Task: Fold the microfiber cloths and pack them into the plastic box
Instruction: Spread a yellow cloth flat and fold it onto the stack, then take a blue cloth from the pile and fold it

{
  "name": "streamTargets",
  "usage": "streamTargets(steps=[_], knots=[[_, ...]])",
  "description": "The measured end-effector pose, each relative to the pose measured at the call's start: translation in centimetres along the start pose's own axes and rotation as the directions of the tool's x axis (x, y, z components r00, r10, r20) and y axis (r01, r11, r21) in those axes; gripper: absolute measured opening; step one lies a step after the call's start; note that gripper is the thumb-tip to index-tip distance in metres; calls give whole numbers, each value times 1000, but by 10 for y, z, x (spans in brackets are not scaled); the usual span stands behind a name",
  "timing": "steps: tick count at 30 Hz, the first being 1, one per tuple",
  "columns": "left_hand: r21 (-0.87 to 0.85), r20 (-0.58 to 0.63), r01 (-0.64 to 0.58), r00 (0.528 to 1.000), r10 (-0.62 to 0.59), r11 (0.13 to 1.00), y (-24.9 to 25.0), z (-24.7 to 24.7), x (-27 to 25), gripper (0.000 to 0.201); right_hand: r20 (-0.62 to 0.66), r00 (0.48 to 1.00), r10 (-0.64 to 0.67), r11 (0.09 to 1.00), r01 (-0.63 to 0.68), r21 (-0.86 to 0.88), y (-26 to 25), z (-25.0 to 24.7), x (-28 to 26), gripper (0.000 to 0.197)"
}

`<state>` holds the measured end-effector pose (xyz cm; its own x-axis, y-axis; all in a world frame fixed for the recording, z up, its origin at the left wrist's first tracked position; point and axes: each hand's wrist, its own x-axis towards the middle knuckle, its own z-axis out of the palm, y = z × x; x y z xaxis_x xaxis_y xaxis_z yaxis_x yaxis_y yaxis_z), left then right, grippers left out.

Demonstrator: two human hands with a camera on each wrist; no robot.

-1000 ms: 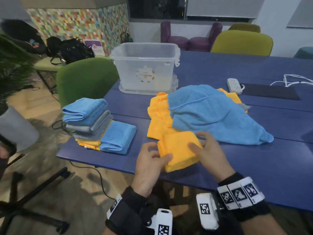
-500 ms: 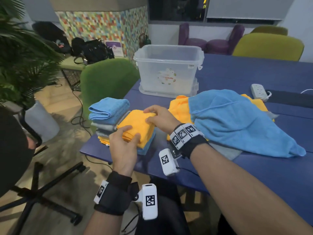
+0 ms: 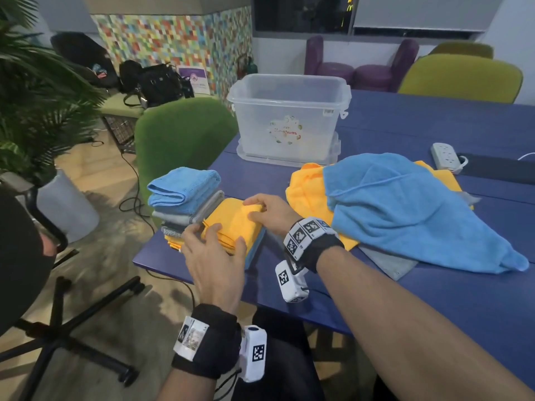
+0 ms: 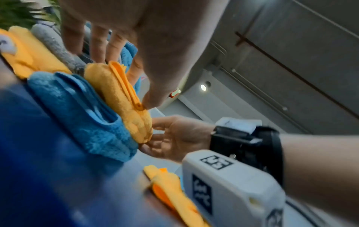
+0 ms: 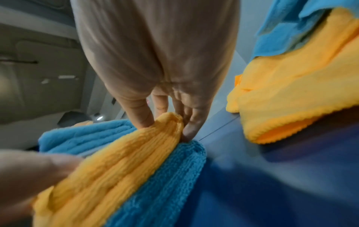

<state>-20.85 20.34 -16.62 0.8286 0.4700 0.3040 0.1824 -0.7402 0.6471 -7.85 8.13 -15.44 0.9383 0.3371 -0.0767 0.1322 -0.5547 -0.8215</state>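
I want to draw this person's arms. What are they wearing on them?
Both arms are bare, without sleeves. Each wrist has a black band with white squares showing black checker patterns. A small white camera box, marked the same way, hangs under each wrist.

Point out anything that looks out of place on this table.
Nothing is damaged or spilled. The plastic box appears to hold no cloths, while folded ones sit stacked at the table's left edge. A blue cloth lies crumpled, unfolded, over orange ones.
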Motion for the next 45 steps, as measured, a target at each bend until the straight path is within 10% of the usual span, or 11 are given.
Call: streamTargets(steps=[8,26,33,38,45], knots=[[207,5,-376,923,384,903,-17,19,-7,29,191,947,-258,811,320,-489,-2,1,-11,49],[236,69,-148,988,135,960,-22,26,-18,63,360,918,-165,784,344,-517,1,5,-17,54],[256,38,-133,991,128,957,8,1,-14,70,76,977,-201,945,214,-246,-7,-39,-34,56],[134,-43,-302,950,310,944,62,-6,-4,61,-238,968,-75,899,-38,-437,25,-126,-59,41],[-237,434,-409,767,473,881,160,43,34,62,-304,952,-48,792,-149,-592,72,-187,-80,52]])
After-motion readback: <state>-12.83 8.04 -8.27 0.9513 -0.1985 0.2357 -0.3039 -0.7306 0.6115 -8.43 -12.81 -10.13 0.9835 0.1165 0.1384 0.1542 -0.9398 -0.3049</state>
